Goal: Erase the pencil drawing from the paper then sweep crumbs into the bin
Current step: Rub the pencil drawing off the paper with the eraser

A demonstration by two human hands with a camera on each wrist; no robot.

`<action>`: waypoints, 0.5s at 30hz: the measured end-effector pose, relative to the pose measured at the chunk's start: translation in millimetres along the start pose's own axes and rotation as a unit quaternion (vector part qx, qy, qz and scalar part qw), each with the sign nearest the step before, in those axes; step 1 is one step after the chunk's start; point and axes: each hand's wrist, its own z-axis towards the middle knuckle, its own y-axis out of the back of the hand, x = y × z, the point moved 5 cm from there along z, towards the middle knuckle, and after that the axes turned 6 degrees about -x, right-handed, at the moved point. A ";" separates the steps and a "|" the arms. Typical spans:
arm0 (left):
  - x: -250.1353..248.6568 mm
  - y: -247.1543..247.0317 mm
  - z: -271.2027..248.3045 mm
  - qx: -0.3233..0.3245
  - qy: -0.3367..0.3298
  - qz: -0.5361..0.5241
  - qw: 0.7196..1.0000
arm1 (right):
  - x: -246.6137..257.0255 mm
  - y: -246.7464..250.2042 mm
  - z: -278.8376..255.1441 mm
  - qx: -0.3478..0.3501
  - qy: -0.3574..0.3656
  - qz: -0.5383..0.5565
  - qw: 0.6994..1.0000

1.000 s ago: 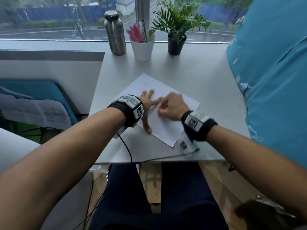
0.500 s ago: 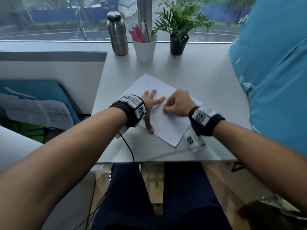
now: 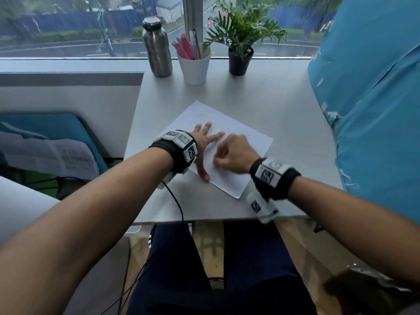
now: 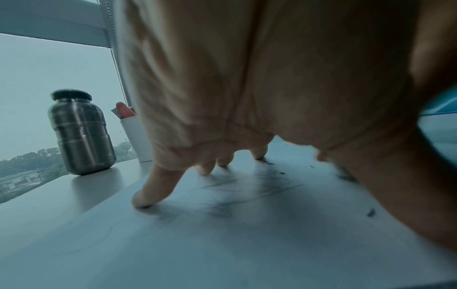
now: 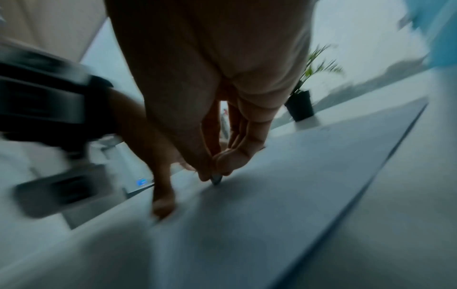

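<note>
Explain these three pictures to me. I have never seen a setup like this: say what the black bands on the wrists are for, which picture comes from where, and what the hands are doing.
No machine here: a person works bare-handed, with cameras strapped to head and wrists. The wide picture is the head view; the two close ones look along each hand. The left hand presses spread fingers on the paper to hold it flat. The right hand pinches a small eraser against the sheet; pencil marks and dark crumbs remain. Behind stand a steel bottle, a cup of pens and a potted plant.

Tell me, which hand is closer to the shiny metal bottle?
Left. The left hand lies spread on the paper, on the bottle's side of the desk. The right hand pinches a small eraser further right and nearer the person.
</note>
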 end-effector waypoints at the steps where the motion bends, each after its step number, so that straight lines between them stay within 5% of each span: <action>1: 0.1 -0.1 -0.6 -0.001 -0.001 0.005 1.000 | 5.2 -6.6 -9.0 0.031 0.012 0.005 0.999; 3: -0.1 -1.0 -0.9 0.003 0.001 0.006 1.000 | -2.9 0.3 0.5 0.045 0.000 -0.012 0.999; 7: -1.4 0.9 -1.9 0.003 0.001 -0.004 1.000 | -20.8 23.9 23.9 -0.055 -0.043 0.002 0.998; 12: -1.2 0.1 -1.1 -0.010 -0.005 0.005 1.000 | -1.7 -6.1 -6.9 0.047 0.010 -0.009 0.999; 15: -2.7 -0.3 -0.7 -0.002 -0.003 -0.004 1.000 | -25.9 21.9 19.7 -0.040 -0.035 0.001 0.999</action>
